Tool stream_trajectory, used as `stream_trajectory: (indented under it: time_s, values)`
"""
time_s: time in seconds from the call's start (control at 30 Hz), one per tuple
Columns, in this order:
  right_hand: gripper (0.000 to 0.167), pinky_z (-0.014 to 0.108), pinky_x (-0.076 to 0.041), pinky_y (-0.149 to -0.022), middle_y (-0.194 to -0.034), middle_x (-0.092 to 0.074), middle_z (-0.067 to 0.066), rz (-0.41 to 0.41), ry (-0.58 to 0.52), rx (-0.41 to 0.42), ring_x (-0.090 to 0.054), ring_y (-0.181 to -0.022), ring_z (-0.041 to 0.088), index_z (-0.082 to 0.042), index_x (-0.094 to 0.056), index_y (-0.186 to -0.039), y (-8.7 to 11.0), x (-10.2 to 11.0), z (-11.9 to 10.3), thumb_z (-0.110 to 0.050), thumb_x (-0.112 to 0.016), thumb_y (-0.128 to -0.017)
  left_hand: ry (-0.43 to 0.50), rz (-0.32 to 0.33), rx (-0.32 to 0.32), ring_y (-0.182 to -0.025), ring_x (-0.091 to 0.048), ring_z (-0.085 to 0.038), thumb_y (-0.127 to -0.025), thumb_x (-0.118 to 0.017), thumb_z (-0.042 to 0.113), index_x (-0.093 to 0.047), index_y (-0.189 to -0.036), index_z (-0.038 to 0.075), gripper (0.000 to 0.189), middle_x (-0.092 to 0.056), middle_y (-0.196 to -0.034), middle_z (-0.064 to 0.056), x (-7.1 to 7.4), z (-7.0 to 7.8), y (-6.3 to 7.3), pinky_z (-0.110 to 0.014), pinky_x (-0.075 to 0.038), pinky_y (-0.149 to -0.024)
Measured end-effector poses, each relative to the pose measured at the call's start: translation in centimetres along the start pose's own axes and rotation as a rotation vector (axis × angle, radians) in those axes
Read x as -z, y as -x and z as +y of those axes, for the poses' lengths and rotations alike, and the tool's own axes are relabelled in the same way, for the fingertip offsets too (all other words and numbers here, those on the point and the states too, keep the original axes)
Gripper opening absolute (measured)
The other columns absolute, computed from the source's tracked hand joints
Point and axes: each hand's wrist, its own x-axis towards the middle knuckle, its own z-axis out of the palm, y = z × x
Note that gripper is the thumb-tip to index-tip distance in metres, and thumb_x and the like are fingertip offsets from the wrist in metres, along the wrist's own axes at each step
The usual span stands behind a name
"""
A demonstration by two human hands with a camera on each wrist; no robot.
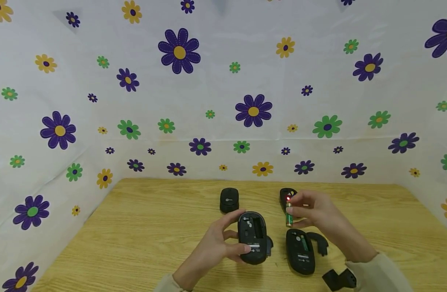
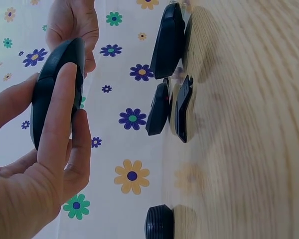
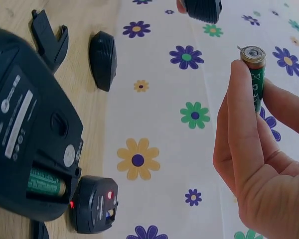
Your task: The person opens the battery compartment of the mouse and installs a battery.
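Note:
My left hand [image 1: 214,243] grips a black computer mouse [image 1: 256,254] by its sides, raised above the table with its underside towards me. The uncovered battery slot in that mouse looks dark, with no battery visible in it. Between thumb and fingers my right hand [image 1: 318,209] pinches a green AA-type battery [image 1: 289,219], held upright to the right of the mouse and apart from it. In the right wrist view the battery's flat metal end [image 3: 253,53] points up. Below the right hand, a second mouse [image 1: 300,265] lies underside up, a green battery [image 3: 46,182] in its open slot.
Farther back, a small black mouse [image 1: 229,198] stands right side up. Another upturned mouse [image 1: 284,196], showing a red light, is partly behind the right hand. Loose black covers lie nearby: one [image 1: 321,243] beside the second mouse, one [image 1: 269,246] partly behind the held mouse. Other black pieces [image 1: 333,280] lie near the right sleeve.

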Motion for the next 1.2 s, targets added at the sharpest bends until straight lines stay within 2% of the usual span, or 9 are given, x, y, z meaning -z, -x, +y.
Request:
stream_trajectory:
  time_s: [0.2,0.6,0.8,0.97,1.2]
  values:
    - [0.024,0.039,-0.063,-0.073,-0.096,-0.060,0.014,-0.006,-0.003,0.018,-0.065,-0.079,0.020,0.014,-0.055,-0.110,-0.1,-0.9,-0.2,0.000,-0.068,-0.095,0.005,-0.011,-0.011,-0.103,-0.063,-0.027,-0.080,-0.071,-0.013,-0.044,-0.153,0.009,0.081,-0.040,-0.150,-0.016,-0.3,-0.1,-0.2,-0.043,-0.064,-0.065]
    - [0.017,0.040,-0.063,-0.074,-0.095,-0.063,0.012,-0.053,-0.039,0.057,-0.068,-0.083,0.020,0.010,-0.057,-0.105,-0.4,-2.0,-0.7,0.000,-0.067,-0.095,0.001,-0.010,0.000,-0.101,-0.066,-0.028,-0.080,-0.072,-0.014,-0.046,-0.151,0.009,0.079,-0.041,-0.151,-0.015,-0.7,-0.1,-0.7,-0.039,-0.064,-0.062]
    - [0.018,0.041,-0.063,-0.074,-0.096,-0.059,0.012,-0.073,-0.060,0.107,-0.067,-0.083,0.018,0.015,-0.056,-0.105,-0.6,-2.6,-0.5,0.001,-0.066,-0.096,-0.003,-0.014,0.004,-0.101,-0.066,-0.027,-0.080,-0.072,-0.014,-0.046,-0.151,0.009,0.079,-0.041,-0.151,-0.014,-0.8,-0.2,-0.8,-0.039,-0.064,-0.063]
    - [0.018,0.042,-0.063,-0.074,-0.094,-0.060,0.011,-0.081,-0.024,0.131,-0.066,-0.084,0.021,0.014,-0.057,-0.104,-0.7,-3.3,-0.6,0.000,-0.067,-0.096,-0.020,-0.017,0.000,-0.100,-0.065,-0.026,-0.080,-0.072,-0.013,-0.046,-0.151,0.009,0.078,-0.043,-0.149,-0.014,-1.1,-0.3,-0.9,-0.040,-0.064,-0.063]
    - [0.017,0.038,-0.064,-0.070,-0.094,-0.063,0.014,-0.079,0.040,0.156,-0.067,-0.081,0.025,0.011,-0.062,-0.103,-0.7,-3.7,-0.8,0.001,-0.070,-0.093,-0.010,-0.010,0.032,-0.103,-0.065,-0.026,-0.081,-0.072,-0.016,-0.045,-0.152,0.010,0.081,-0.041,-0.151,-0.011,-1.3,-0.1,-1.0,-0.042,-0.064,-0.066]
